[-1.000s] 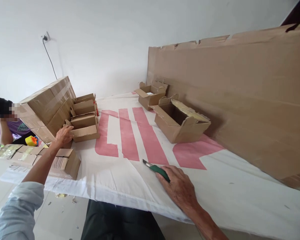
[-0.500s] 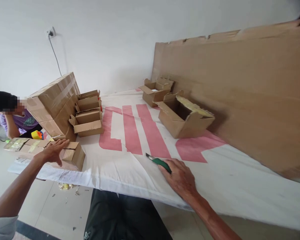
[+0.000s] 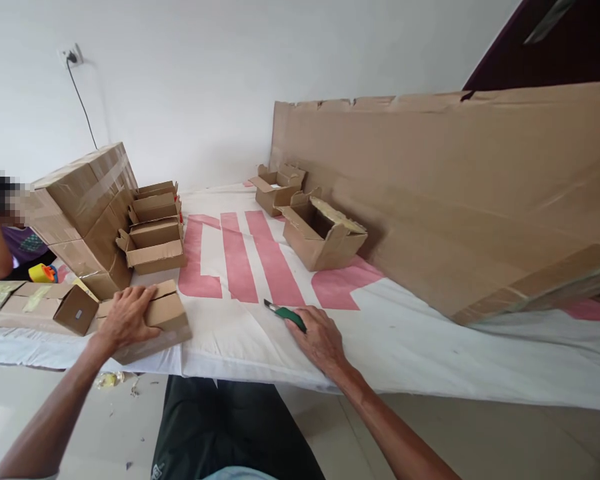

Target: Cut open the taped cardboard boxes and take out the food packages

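My left hand point(image 3: 129, 316) lies over the top of a closed cardboard box point(image 3: 173, 319) near the table's front edge, fingers wrapped across it. Left of that box is another taped cardboard box point(image 3: 50, 310), with a gap between the two. My right hand point(image 3: 320, 339) is closed round the green handle of a utility knife point(image 3: 289, 317). Its blade points left, just over the white cloth with red lettering point(image 3: 240, 333).
Stacked taped boxes point(image 3: 80, 207) stand at the back left, with several open boxes point(image 3: 157, 257) beside them. Two open boxes point(image 3: 325, 243) sit farther back, before a large cardboard sheet point(image 3: 430, 187). A yellow tape roll point(image 3: 41, 273) and a seated person point(image 3: 10, 247) are at left.
My left hand has pulled the box to the right, away from the taped box beside it. The view has turned right. My right hand still holds the knife.
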The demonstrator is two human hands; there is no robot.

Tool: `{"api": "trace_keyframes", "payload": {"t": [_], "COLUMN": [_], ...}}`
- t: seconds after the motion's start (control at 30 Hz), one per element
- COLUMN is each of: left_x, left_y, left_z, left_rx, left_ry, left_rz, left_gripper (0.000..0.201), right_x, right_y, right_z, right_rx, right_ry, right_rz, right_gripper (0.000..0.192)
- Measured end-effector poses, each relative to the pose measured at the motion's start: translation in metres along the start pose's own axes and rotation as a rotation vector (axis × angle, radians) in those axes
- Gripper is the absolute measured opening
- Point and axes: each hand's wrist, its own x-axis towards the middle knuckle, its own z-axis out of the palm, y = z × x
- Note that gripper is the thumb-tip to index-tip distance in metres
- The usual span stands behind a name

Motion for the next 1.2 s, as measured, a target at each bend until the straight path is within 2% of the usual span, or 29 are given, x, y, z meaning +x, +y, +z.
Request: {"api": "trace_keyframes", "payload": {"t": [0.17, 0.23, 0.3, 0.4, 0.53, 0.6, 0.67, 0.83, 1.0, 1.1, 1.2], "left_x": [0.024, 0.035, 0.04, 0.033, -0.003, -0.021, -0.034, -0.04, -0.034, -0.034, -0.034], "left_y": [0.077, 0.1, 0.112, 0.102, 0.053, 0.033, 0.024, 0.032, 0.035, 0.034, 0.036], "left_z": [0.012, 0.016, 0.017, 0.017, 0.023, 0.031, 0.042, 0.072, 0.086, 0.089, 0.091], "left_rx": [-0.098, -0.131, -0.186, -0.298, -0.499, -0.672, -0.841, -1.129, -1.268, -1.334, -1.43], "left_ry": [0.127, 0.142, 0.147, 0.224, 0.405, 0.43, 0.411, 0.399, 0.44, 0.443, 0.465], "left_rz": [0.06, 0.059, 0.079, 0.066, -0.15, -0.244, -0.313, -0.363, -0.404, -0.423, -0.433], "left_gripper": [0.084, 0.087, 0.088, 0.07, 0.038, 0.034, 0.035, 0.042, 0.044, 0.043, 0.045], "right_x": [-0.002, -0.003, -0.003, -0.005, -0.007, -0.008, -0.008, -0.008, -0.008, -0.005, 0.002], "right_y": [-0.001, -0.002, -0.002, -0.001, 0.001, 0.003, 0.004, 0.006, 0.007, 0.001, -0.021], "right_z": [-0.001, -0.001, -0.001, -0.001, 0.0, 0.0, 0.001, 0.002, 0.002, -0.001, -0.006], "right_rx": [0.014, 0.006, -0.003, 0.001, 0.014, 0.013, 0.013, 0.022, 0.044, 0.123, 0.281], "right_ry": [0.017, 0.025, 0.027, 0.021, 0.025, 0.024, 0.021, 0.007, 0.007, -0.007, -0.035], "right_rz": [-0.031, -0.026, -0.016, -0.02, -0.03, -0.033, -0.036, -0.046, -0.017, 0.068, 0.215], "right_gripper": [0.029, 0.028, 0.027, 0.027, 0.028, 0.03, 0.031, 0.032, 0.032, 0.041, 0.052]}}
